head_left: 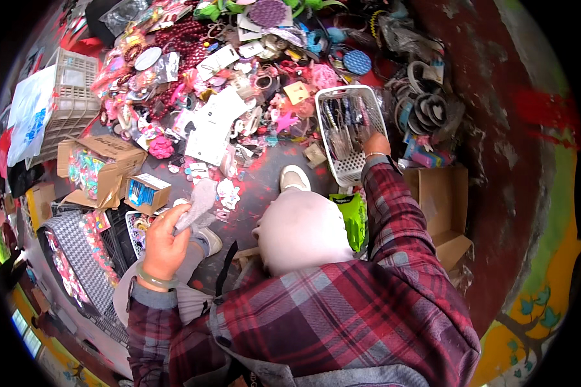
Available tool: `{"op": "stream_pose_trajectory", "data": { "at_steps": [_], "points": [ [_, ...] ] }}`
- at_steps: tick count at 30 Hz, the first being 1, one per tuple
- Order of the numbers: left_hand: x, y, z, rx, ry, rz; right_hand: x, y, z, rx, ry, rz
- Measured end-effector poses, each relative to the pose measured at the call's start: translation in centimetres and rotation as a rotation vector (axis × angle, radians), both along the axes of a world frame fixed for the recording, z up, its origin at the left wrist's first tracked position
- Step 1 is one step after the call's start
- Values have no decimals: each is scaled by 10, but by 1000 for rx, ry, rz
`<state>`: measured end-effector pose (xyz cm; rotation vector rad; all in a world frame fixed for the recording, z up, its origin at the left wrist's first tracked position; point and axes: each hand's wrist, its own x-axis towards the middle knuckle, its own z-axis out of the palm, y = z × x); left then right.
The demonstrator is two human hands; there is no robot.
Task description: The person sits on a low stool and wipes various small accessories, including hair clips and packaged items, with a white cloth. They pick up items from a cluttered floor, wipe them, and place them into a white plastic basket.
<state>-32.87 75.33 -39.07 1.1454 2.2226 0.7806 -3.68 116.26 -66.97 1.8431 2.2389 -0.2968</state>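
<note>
I seem to be in a storeroom or small workshop. Left of the white basket [350,168], a heap of beads and hair ornaments [242,84] lies on the floor [259,173]; farther left stand a crate [76,108] and a cardboard box [119,153]. Right of the basket is a painted wall [529,303].

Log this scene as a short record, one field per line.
Left hand: raised, holding a gray cloth
Right hand: at the right side of a white basket; exact grip unclear
Basket contents: slim packaged items
Ahead: a jumbled pile of trinkets, many pink
Left side: a gray crate, and a cardboard box of small colorful items
Near right arm: a bright green bag
</note>
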Motion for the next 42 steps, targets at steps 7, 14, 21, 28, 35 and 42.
{"op": "stream_pose_trajectory", "data": {
  "at_steps": [7,14,21,28,35,42],
  "points": [
    [1,8,0,4,-16,20,-5,10,-57,-64,56,5],
    [-1,2,10,-16,2,10,6,31,-61,-166,-70,189],
    [-1,-10,22,8,-19,-10,-67,44,-30,-181,-220,602],
    [-5,-24,28,48,26,-28,-234,-16,70,-397,86,978],
    [-22,-23,40,-65,-24,-78,-369,-45,58,-199,132,1002],
    [-44,-22,30,-63,-40,-86,-458,-43,18,-90,43,992]
  ]
}}
